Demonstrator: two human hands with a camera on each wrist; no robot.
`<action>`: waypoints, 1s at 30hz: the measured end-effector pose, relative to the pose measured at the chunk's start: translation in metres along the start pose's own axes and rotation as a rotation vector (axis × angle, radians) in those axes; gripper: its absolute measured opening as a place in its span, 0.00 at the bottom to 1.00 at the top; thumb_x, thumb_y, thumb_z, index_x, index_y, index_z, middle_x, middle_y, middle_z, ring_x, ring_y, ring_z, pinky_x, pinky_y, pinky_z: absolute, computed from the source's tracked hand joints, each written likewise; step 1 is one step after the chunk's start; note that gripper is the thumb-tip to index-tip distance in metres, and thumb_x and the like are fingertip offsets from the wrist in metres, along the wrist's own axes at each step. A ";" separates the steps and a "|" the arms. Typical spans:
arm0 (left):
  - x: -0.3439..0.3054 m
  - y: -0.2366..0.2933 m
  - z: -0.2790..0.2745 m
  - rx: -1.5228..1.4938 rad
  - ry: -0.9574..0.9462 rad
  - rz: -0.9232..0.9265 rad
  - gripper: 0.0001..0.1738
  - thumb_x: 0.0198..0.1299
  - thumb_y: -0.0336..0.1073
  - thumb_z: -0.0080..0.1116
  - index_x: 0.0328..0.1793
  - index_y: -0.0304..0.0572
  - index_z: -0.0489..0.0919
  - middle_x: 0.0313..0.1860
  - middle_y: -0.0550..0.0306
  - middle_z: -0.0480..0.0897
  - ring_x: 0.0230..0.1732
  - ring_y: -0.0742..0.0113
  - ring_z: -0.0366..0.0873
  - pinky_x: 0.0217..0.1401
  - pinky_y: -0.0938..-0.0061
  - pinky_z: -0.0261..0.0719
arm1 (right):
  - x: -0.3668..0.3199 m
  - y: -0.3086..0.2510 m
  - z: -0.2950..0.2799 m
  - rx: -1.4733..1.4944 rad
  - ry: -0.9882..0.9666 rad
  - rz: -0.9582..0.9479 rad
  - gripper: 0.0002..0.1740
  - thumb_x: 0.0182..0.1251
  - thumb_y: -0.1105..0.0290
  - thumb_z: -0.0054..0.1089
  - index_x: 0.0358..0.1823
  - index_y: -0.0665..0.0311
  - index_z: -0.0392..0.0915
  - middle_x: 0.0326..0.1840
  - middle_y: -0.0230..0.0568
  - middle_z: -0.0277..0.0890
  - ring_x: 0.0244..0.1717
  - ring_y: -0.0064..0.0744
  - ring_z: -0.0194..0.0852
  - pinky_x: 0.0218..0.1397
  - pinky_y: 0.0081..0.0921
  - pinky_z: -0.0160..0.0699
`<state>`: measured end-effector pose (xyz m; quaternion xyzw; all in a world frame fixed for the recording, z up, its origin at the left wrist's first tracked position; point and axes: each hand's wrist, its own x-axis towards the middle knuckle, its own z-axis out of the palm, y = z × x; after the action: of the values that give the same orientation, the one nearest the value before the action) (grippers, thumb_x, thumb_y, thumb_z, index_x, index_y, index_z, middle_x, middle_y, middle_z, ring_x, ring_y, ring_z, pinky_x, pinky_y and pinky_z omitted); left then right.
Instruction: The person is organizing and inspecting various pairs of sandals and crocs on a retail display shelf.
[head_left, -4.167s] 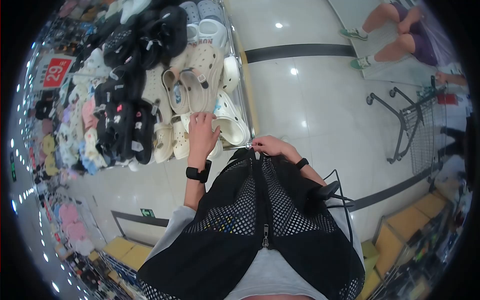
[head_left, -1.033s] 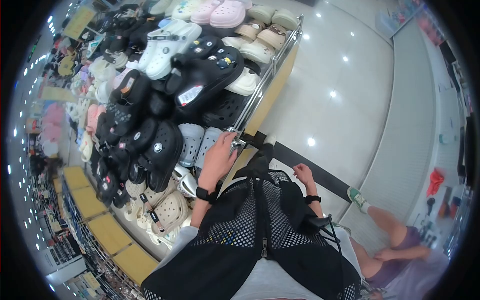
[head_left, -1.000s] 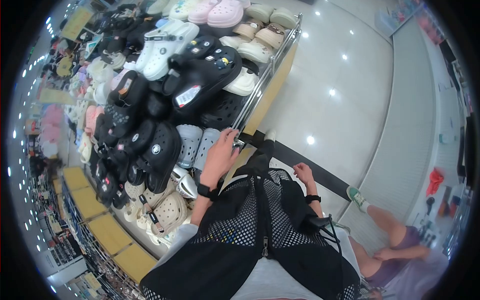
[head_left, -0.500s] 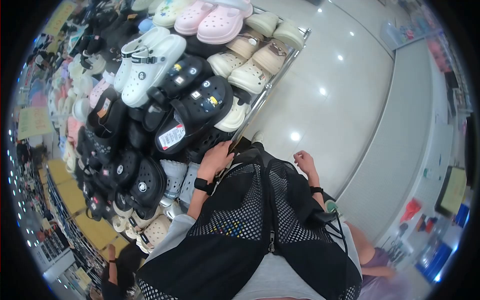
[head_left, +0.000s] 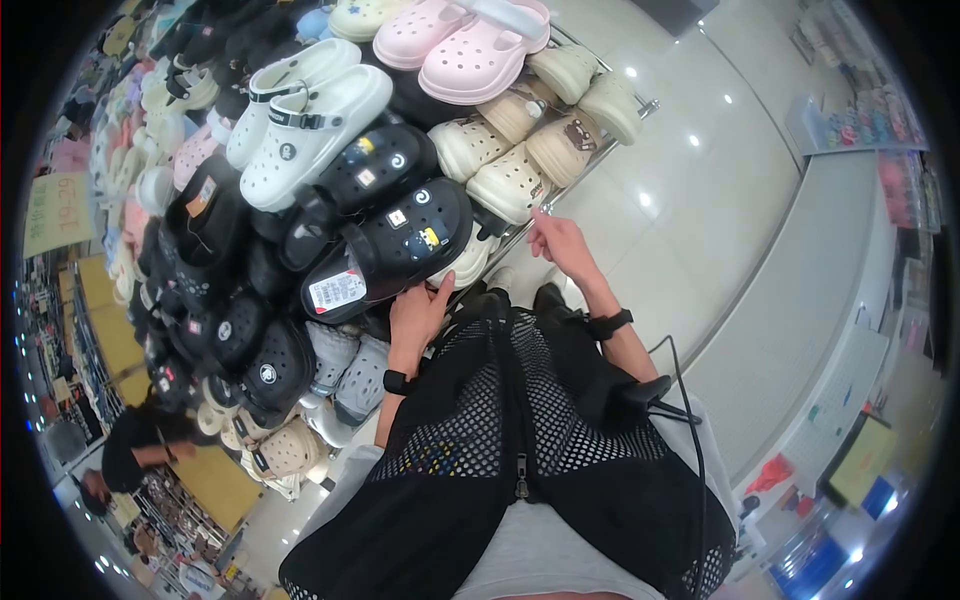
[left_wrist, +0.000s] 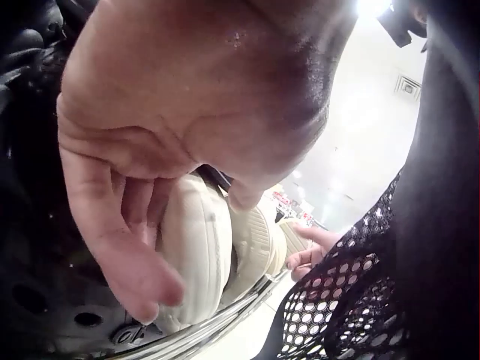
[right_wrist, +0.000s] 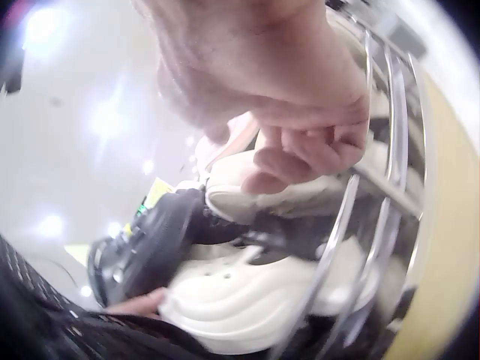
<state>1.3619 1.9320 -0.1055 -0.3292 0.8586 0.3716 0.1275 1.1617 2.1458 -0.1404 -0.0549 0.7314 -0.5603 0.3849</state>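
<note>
At the rack's edge my left hand (head_left: 418, 315) grips a white clog (head_left: 466, 258), its thumb on the clog's toe. In the left wrist view the fingers bend down along one side of this white clog (left_wrist: 201, 251); the thumb lies towards its other side. A big black clog with charms and a price tag (head_left: 410, 240) lies against it, above my left fingers. My right hand (head_left: 560, 245) hovers by the metal rail, nearest to the cream clogs (head_left: 510, 185). Its fingers are loosely curled and hold nothing, as the right wrist view shows.
White clogs (head_left: 315, 120), pink clogs (head_left: 475, 50) and grey clogs (head_left: 360, 385) are heaped on the rack. Metal rails (right_wrist: 382, 225) and a yellow board (right_wrist: 442, 225) border it. Another person in black (head_left: 135, 445) stands at the lower left. Tiled floor (head_left: 690, 240) extends to the right.
My left hand has gone from the metal rail to the white clog. My right hand has come forward from beside my body to the rail. The shoe heap looks nearer.
</note>
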 end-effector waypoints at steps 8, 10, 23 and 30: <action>0.000 0.022 0.014 0.062 0.138 -0.272 0.44 0.65 0.73 0.55 0.61 0.33 0.81 0.45 0.39 0.88 0.56 0.35 0.83 0.62 0.49 0.79 | 0.038 -0.027 -0.010 0.047 -0.434 0.506 0.54 0.68 0.16 0.34 0.37 0.68 0.84 0.21 0.33 0.77 0.17 0.18 0.64 0.21 0.18 0.57; -0.002 0.035 0.019 0.032 0.176 -0.309 0.46 0.63 0.74 0.57 0.62 0.33 0.81 0.47 0.34 0.88 0.56 0.31 0.83 0.62 0.47 0.80 | 0.048 -0.027 -0.021 0.014 -0.474 0.503 0.52 0.66 0.17 0.39 0.35 0.66 0.85 0.21 0.33 0.78 0.17 0.17 0.64 0.21 0.19 0.57; 0.009 0.043 0.052 0.099 0.614 -0.449 0.32 0.54 0.61 0.73 0.45 0.34 0.89 0.32 0.35 0.88 0.41 0.34 0.88 0.47 0.51 0.86 | 0.070 -0.027 -0.070 -0.311 -0.715 0.180 0.32 0.76 0.39 0.57 0.35 0.64 0.86 0.22 0.31 0.80 0.22 0.17 0.70 0.24 0.17 0.64; 0.006 0.035 0.049 -0.030 0.556 -0.466 0.34 0.55 0.62 0.71 0.49 0.34 0.88 0.34 0.36 0.88 0.41 0.35 0.88 0.49 0.51 0.85 | 0.072 -0.016 -0.071 -0.313 -0.808 0.104 0.29 0.77 0.42 0.58 0.36 0.65 0.85 0.23 0.30 0.79 0.24 0.17 0.69 0.28 0.17 0.66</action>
<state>1.3333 1.9826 -0.1227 -0.6063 0.7569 0.2415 -0.0345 1.0614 2.1582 -0.1577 -0.2903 0.5999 -0.3562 0.6550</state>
